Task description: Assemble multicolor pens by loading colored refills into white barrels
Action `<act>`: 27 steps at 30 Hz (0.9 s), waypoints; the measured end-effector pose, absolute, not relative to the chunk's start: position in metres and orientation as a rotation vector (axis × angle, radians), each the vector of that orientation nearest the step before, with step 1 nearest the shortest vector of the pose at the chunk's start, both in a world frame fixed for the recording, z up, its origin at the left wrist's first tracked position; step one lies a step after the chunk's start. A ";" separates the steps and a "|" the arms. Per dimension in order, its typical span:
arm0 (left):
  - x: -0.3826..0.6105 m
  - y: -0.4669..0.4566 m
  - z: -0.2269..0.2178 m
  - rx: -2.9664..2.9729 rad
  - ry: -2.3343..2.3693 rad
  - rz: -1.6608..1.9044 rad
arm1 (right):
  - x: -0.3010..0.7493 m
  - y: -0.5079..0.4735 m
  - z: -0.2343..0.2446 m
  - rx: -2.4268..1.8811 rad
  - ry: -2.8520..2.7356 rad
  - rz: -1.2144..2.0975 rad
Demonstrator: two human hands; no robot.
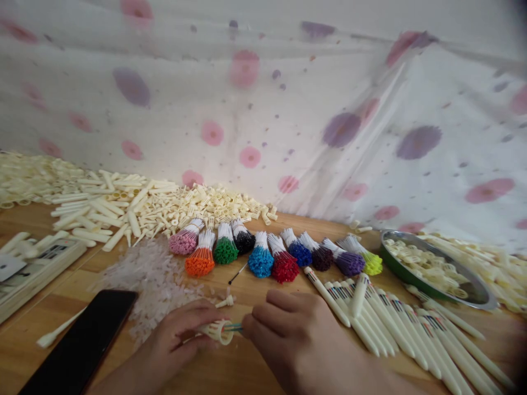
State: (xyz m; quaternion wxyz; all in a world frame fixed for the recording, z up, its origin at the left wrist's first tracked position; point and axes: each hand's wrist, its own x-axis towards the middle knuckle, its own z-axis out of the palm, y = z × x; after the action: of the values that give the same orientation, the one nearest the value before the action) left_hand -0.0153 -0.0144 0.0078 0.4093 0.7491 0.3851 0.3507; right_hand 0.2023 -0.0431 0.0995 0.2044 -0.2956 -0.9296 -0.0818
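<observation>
My left hand (177, 332) pinches a cream slotted pen sleeve (224, 333), its round open end facing right. From that end stick out thin blue-green pen refills (234, 327), and my right hand (290, 332) has its curled fingers closed on their other end. How many refills it holds I cannot tell. Just behind the sleeve lies a small cream plastic piece (225, 302). A single black-tipped refill (237, 274) rests beyond my hands, before banded refill bundles of several colours, among them orange (200, 263), blue (261, 264) and red (284, 267).
Multicolour pens (395, 321) lie in a row at right, beside a green-sided metal dish (489, 296) of cream parts. Small clear pieces (152, 280) and a black phone (82, 345) are at left. Cream parts (197, 203) pile along the flowered curtain (247, 109).
</observation>
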 end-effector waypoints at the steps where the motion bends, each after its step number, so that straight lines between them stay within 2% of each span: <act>1: -0.015 -0.014 0.008 1.914 0.977 0.916 | 0.202 -0.043 0.098 -0.891 -2.559 -0.187; 6: -0.016 -0.015 0.003 2.052 1.026 1.098 | 0.200 -0.045 0.090 -1.115 -2.379 -0.025; 10: -0.016 -0.020 -0.001 2.152 1.071 1.218 | 0.200 -0.045 0.083 -1.107 -2.314 0.080; 21: -0.014 -0.023 0.008 2.167 1.115 1.287 | 0.206 -0.051 0.070 -0.762 -2.346 -0.287; 27: -0.011 -0.024 0.009 2.005 1.245 1.207 | 0.215 -0.049 0.069 -0.901 -2.318 -0.200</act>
State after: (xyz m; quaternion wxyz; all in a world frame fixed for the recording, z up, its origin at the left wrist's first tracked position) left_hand -0.0109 -0.0238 0.0094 0.2426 0.7338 0.4557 0.4417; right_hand 0.2146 -0.0491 0.0686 0.3178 -0.3426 -0.8808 -0.0761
